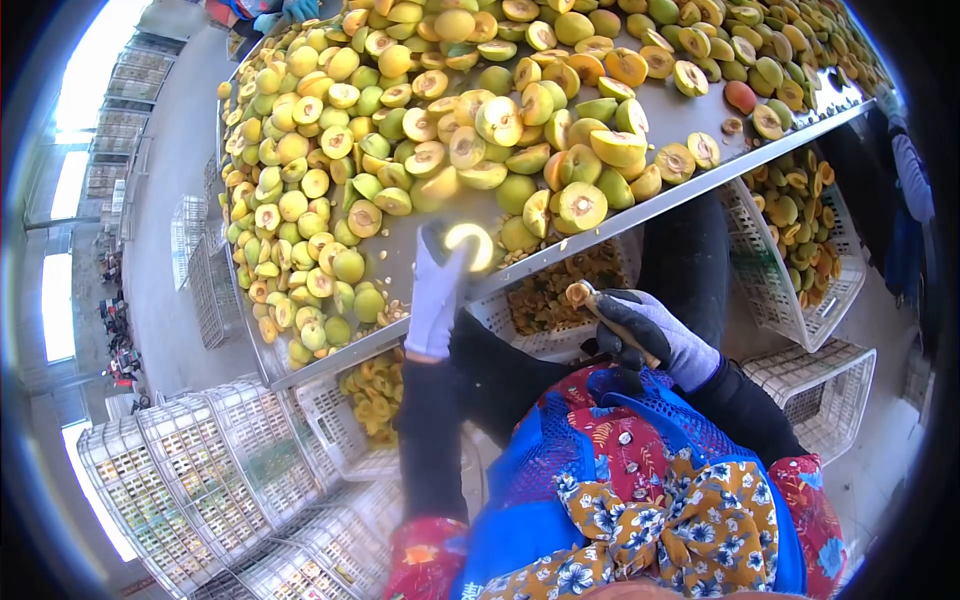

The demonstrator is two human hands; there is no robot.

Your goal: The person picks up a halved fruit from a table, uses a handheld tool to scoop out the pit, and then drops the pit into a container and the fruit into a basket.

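Note:
My left hand (438, 290), in a lavender glove with a dark palm, is over the near edge of the metal table (400, 255). A bright yellow, crescent-shaped fruit half (470, 246) shows between its thumb and fingers, partly hidden and blurred. In front of my body, my right hand (645, 335) wears a matching glove and is wrapped round a wooden-handled tool (652, 352). A brown, pit-like piece (578, 293) sits at the tool's tip. Halved yellow-green fruit, apricot-like (300, 205), is heaped across the table, many cut faces showing their pits.
Under the table's raised rim (690, 190) stand a crate of brownish scraps (560, 300) and a crate of yellow pieces (370, 400). White plastic crates (210, 450) are stacked at left. Another fruit-filled crate (790, 300) stands at right. Co-workers' gloved hands (300, 10) show at the table's edges.

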